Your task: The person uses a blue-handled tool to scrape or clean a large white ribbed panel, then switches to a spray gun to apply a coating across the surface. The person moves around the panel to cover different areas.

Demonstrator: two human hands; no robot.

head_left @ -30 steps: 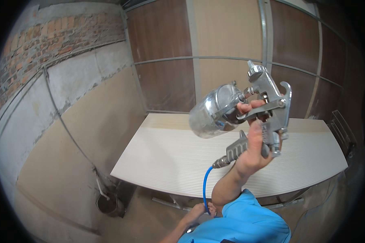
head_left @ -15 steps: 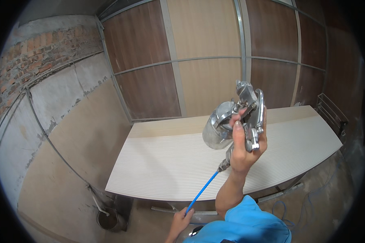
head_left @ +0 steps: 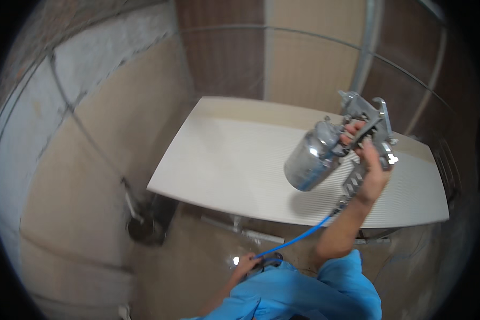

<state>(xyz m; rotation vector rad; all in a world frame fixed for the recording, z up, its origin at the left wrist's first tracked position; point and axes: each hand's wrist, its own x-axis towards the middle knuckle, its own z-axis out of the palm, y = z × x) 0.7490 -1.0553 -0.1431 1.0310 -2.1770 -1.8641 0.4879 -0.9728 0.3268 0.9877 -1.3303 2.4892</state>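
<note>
So the right hand [head_left: 373, 165] is gripping the metal spray gun [head_left: 380, 125], fingers curled closed around it, and it's holding it over the right half of the ribbed white panel [head_left: 229, 165], not touching. The panel's long axis is running left to right, while the gun's cup [head_left: 310, 164] is slanting down toward near left. The left hand [head_left: 246, 263], farther off, is closing around the blue hose [head_left: 298, 236]. I'm not spotting any readable labels or brands.
</note>
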